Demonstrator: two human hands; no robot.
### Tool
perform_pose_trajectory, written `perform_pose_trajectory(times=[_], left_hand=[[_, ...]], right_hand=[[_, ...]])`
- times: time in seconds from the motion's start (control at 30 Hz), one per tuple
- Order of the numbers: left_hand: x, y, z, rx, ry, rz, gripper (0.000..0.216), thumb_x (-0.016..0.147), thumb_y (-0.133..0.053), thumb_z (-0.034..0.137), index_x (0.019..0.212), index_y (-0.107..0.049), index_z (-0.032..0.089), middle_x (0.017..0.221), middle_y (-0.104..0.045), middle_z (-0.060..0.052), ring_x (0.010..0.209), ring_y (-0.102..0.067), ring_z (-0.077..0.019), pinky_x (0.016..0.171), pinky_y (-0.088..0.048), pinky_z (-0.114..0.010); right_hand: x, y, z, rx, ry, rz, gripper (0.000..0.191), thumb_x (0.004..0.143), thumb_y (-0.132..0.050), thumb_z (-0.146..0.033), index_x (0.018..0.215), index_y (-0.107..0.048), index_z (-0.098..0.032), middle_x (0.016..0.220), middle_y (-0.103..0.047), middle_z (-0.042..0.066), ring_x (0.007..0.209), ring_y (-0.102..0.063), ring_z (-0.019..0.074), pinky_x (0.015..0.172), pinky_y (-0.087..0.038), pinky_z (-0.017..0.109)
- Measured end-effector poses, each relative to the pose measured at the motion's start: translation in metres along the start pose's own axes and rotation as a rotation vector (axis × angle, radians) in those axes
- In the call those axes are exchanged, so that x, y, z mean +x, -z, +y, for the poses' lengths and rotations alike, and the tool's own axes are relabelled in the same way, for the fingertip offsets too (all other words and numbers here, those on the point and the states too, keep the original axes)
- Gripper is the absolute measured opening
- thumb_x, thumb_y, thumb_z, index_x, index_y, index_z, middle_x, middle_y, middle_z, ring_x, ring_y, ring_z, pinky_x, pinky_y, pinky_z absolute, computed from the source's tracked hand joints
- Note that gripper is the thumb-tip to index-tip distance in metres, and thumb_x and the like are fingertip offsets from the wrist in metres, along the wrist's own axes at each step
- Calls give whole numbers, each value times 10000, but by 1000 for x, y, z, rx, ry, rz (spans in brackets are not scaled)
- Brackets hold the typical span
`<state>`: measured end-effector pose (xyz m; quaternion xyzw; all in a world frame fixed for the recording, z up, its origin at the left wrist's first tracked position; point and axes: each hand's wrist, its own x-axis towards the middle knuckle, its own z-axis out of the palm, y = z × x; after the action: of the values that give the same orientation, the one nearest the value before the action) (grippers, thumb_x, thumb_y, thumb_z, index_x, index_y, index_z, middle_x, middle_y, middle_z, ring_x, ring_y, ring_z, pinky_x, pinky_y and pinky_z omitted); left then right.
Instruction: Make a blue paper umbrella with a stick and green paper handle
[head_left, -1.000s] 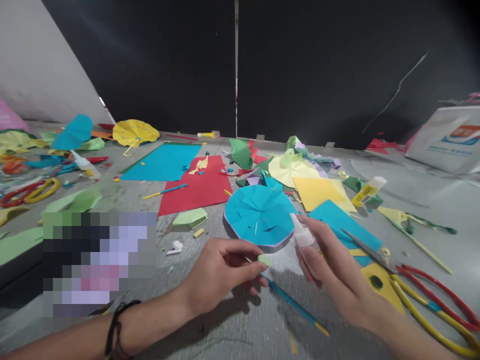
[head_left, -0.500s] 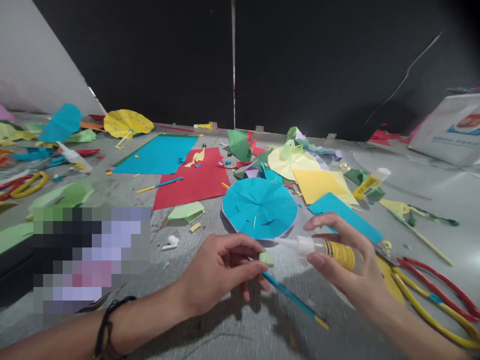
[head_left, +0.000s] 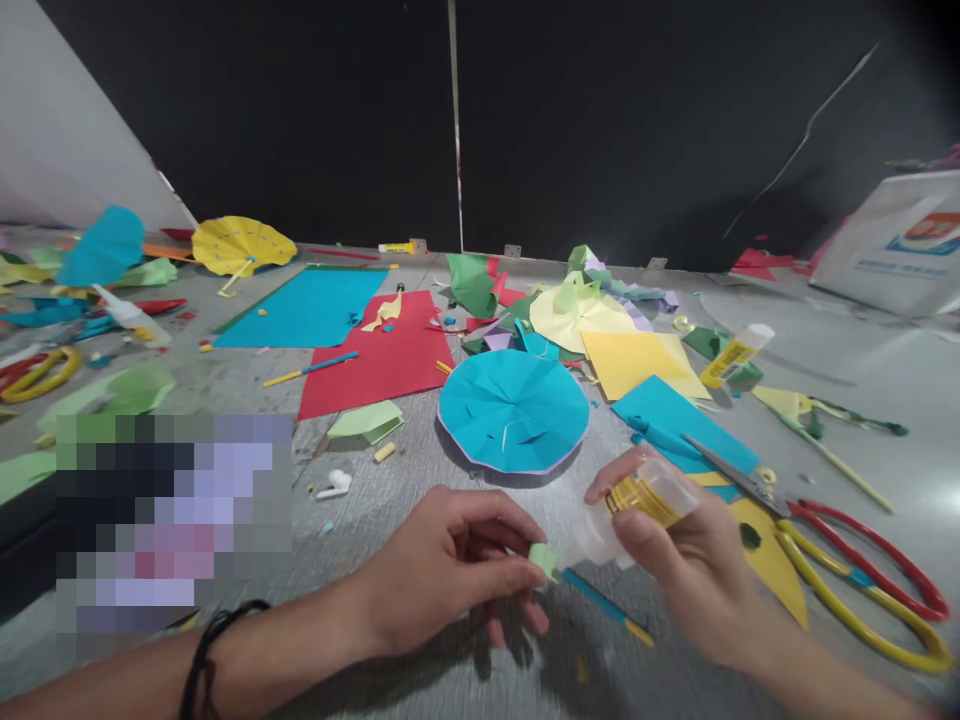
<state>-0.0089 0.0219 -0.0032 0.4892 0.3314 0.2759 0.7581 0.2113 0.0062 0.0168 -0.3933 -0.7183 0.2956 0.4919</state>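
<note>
Between thumb and fingertips, my left hand [head_left: 469, 560] pinches a small pale green paper piece [head_left: 541, 560]. My right hand [head_left: 686, 560] is closed round a glue bottle [head_left: 649, 498] with a yellow label, tipped nozzle-down. Its blurred nozzle is at the green piece; whether it touches I cannot tell. Below the nozzle lies a thin blue stick with a yellow end [head_left: 607, 603]. Just beyond both hands rests a round pleated blue paper disc [head_left: 514, 410] with a lilac edge.
Scissors [head_left: 847, 570] with red and yellow handles lie at the right. A glue stick [head_left: 739, 355], a red sheet [head_left: 375, 365], a blue sheet [head_left: 307, 310] and paper scraps cover the table further back. White earbuds [head_left: 337, 485] lie left of the disc.
My right hand has tilted the glue bottle from nearly level to steeply nozzle-down, bringing the nozzle to the green piece. My left hand has moved slightly right and down with the piece.
</note>
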Motion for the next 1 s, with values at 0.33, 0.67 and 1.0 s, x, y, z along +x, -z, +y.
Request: perform_pose_trajectory(times=[0.33,0.67,1.0], left_hand=[[3,0,0,-98,48,-35,255,771,-849,242,904,-662,130,698,-759,-36,651,-800,-226,433,-582,-182],[8,6,-6,-155,98,-95,301,748,-877,281,902,-667,132,695,-745,-37,632,-796,-244,419,-584,-210],[8,5,-5,-121,130,-96,315,753,-875,313,893,-648,146,714,-759,-39,609,-786,-229,449,-586,-227]], right_hand=[[-2,-3,-3,-28,45,-103,118,1019,-600,-276,903,-604,-254,692,-583,-60,547,-503,90,488,-393,195],[-4,-2,-6,-96,71,-128,137,1002,-584,-196,875,-593,-245,642,-570,-70,515,-482,89,473,-360,209],[4,-5,-11,-296,132,-74,214,919,-669,-301,742,-592,-209,577,-593,-31,447,-475,105,424,-375,229]])
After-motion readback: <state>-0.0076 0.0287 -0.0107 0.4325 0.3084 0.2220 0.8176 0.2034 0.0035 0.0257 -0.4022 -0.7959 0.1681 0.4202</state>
